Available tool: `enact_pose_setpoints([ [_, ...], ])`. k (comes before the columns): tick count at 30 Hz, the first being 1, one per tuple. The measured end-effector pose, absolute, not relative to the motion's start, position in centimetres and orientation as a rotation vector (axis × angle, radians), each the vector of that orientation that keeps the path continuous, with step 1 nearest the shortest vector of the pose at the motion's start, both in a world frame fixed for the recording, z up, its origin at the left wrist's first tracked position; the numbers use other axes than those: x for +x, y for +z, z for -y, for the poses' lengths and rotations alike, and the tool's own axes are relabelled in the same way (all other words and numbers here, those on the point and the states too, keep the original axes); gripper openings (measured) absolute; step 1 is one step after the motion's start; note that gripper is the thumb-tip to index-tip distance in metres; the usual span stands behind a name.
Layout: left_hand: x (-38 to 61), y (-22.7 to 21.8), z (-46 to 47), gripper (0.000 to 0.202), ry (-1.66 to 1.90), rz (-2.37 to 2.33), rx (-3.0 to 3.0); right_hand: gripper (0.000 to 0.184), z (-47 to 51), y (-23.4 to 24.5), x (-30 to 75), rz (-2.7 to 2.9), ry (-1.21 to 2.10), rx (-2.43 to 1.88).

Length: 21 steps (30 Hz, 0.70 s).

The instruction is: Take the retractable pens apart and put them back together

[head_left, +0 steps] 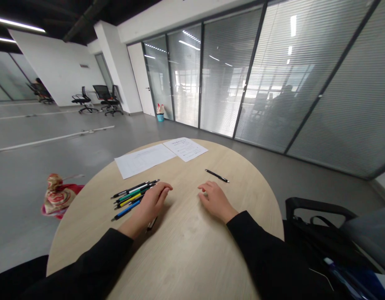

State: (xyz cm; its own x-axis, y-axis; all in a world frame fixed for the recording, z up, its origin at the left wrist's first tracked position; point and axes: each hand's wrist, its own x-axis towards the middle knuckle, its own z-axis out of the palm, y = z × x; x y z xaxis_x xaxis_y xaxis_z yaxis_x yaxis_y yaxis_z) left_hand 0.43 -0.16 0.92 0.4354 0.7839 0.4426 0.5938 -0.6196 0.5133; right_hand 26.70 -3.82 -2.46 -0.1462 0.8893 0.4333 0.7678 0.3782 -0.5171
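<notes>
My left hand [155, 198] rests over the right ends of a group of pens, its fingers stretched out and slightly bent, with nothing visible in them. In that group lie a green pen [130, 196], a yellow pen [130, 201], a blue pen [126, 211] and black ones. Another dark pen [152, 223] shows partly from beneath my left wrist. Over the table's right half is my right hand [214, 199], fingers loosely bent and thumb apart, holding nothing. Beyond its fingertips, and apart from them, a single black pen [217, 175] lies slanted on the wood.
Two printed sheets, a left sheet [145, 160] and a right sheet [186, 148], lie at the far edge of the round wooden table [186, 266]. A chair [320, 204] with a bag stands at right. A patterned bundle [56, 196] is beyond the left edge.
</notes>
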Motion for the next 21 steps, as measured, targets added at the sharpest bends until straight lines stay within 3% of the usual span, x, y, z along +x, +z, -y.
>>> enact_pose_setpoints([
  [6, 1.9, 1.1, 0.3, 0.029, 1.141, -1.173, 1.957, 0.012, 5.8, -1.6, 22.2, 1.856, 0.705, -1.159],
  [10, 1.9, 0.1, -0.3, 0.032, 1.236, -1.175, 1.777, 0.010, 6.3, -1.7, 21.1, 1.835, 0.843, -1.126],
  [21, 1.7, 0.4, 0.5, 0.025, 0.848, -1.177, 2.315, 0.013, 3.9, -2.6, 24.0, 1.810, 0.573, -1.282],
])
